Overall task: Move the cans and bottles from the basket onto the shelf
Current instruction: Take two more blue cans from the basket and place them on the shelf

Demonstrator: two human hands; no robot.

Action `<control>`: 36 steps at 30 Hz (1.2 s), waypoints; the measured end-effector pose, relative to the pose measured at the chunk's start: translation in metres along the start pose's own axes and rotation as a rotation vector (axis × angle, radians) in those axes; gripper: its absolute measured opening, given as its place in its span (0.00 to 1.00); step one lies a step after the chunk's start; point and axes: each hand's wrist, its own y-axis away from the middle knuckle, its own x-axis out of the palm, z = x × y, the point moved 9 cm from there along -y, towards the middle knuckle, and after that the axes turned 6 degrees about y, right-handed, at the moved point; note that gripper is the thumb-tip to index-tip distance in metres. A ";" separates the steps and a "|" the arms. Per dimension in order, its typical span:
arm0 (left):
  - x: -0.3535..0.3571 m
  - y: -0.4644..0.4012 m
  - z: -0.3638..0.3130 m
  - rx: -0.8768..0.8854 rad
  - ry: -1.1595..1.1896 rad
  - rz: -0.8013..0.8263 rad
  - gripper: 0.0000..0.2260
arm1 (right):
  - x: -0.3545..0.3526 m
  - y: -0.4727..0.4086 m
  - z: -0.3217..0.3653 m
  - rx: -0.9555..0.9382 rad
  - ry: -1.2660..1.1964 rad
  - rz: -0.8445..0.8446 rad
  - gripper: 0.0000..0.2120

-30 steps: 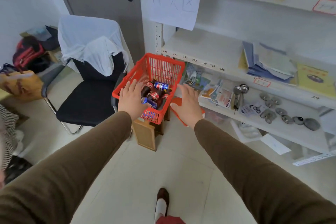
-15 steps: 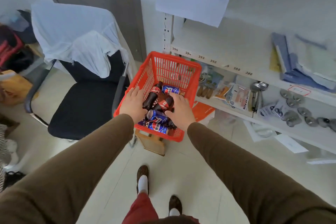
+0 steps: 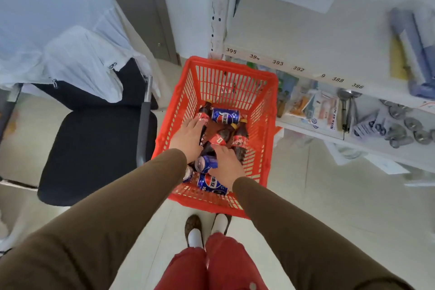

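Red slatted basket (image 3: 263,110), blue cans (image 3: 225,115) and dark red-labelled bottles (image 3: 240,141) lying jumbled inside, white numbered shelf (image 3: 294,37) beside

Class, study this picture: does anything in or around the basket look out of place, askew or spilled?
Nothing is spilled. The cola bottles and blue cans lie tumbled on their sides in the red basket, pointing different ways. Both hands, left and right, reach in among them.

Basket between chair and shelf, both hands inside it.

The basket (image 3: 226,73) stands on the floor, the chair (image 3: 94,148) to its left and the shelf (image 3: 294,37) to its right. Cans and bottles lie jumbled in it: one can (image 3: 225,116) at the far end, bottles (image 3: 240,139) in the middle, another can (image 3: 211,183) nearest. The left hand (image 3: 189,136) rests over the left-side bottles; the right hand (image 3: 227,165) lies over a near can (image 3: 206,163).
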 end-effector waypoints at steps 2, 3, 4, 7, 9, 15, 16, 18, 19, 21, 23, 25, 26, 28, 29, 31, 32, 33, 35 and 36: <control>0.007 -0.023 0.000 0.012 0.015 0.003 0.37 | 0.014 -0.012 -0.004 -0.011 0.012 0.029 0.39; 0.011 -0.035 0.000 0.014 0.020 0.006 0.37 | 0.020 -0.017 -0.006 -0.018 0.014 0.039 0.39; 0.015 -0.047 0.001 0.014 0.019 0.013 0.37 | 0.026 -0.021 -0.007 -0.028 0.019 0.048 0.39; 0.027 -0.082 0.002 0.023 0.008 0.048 0.38 | 0.045 -0.030 -0.012 -0.061 0.067 0.071 0.39; 0.034 -0.105 0.002 0.029 0.002 0.067 0.37 | 0.055 -0.035 -0.016 -0.084 0.114 0.075 0.39; 0.060 -0.163 -0.005 0.056 -0.098 0.122 0.39 | 0.071 -0.052 -0.021 -0.131 0.174 0.051 0.39; 0.065 -0.170 -0.006 0.066 -0.127 0.140 0.40 | 0.072 -0.054 -0.022 -0.129 0.183 0.048 0.40; 0.074 -0.182 -0.006 0.087 -0.186 0.167 0.40 | 0.074 -0.058 -0.022 -0.137 0.206 0.042 0.40; 0.079 -0.187 -0.005 0.095 -0.208 0.174 0.39 | 0.074 -0.060 -0.022 -0.146 0.212 0.042 0.39; 0.086 -0.195 -0.001 0.101 -0.229 0.180 0.37 | 0.072 -0.064 -0.024 -0.143 0.187 0.047 0.37; 0.092 -0.202 0.005 0.092 -0.234 0.176 0.36 | 0.066 -0.067 -0.031 -0.099 0.100 0.050 0.37; 0.095 -0.206 0.007 0.097 -0.245 0.163 0.35 | 0.059 -0.069 -0.040 -0.035 -0.040 0.045 0.38; 0.095 -0.208 0.007 0.108 -0.250 0.154 0.34 | 0.054 -0.069 -0.045 -0.002 -0.123 0.034 0.39; 0.094 -0.207 0.007 0.114 -0.229 0.147 0.31 | 0.044 -0.068 -0.053 0.059 -0.274 -0.008 0.38; 0.092 -0.205 0.007 0.105 -0.201 0.153 0.30 | 0.038 -0.068 -0.057 0.090 -0.340 -0.034 0.38; 0.081 -0.199 0.007 0.073 -0.137 0.168 0.29 | 0.027 -0.064 -0.063 0.157 -0.496 -0.077 0.36; 0.073 -0.195 0.007 0.058 -0.107 0.173 0.28 | 0.021 -0.061 -0.064 0.182 -0.585 -0.094 0.34; 0.063 -0.191 0.007 0.048 -0.080 0.180 0.28 | 0.014 -0.058 -0.065 0.197 -0.668 -0.107 0.32; 0.042 -0.181 0.005 0.040 -0.037 0.206 0.29 | 0.000 -0.051 -0.062 0.213 -0.813 -0.127 0.29; 0.030 -0.175 0.003 0.038 -0.019 0.216 0.31 | -0.009 -0.046 -0.060 0.219 -0.875 -0.141 0.29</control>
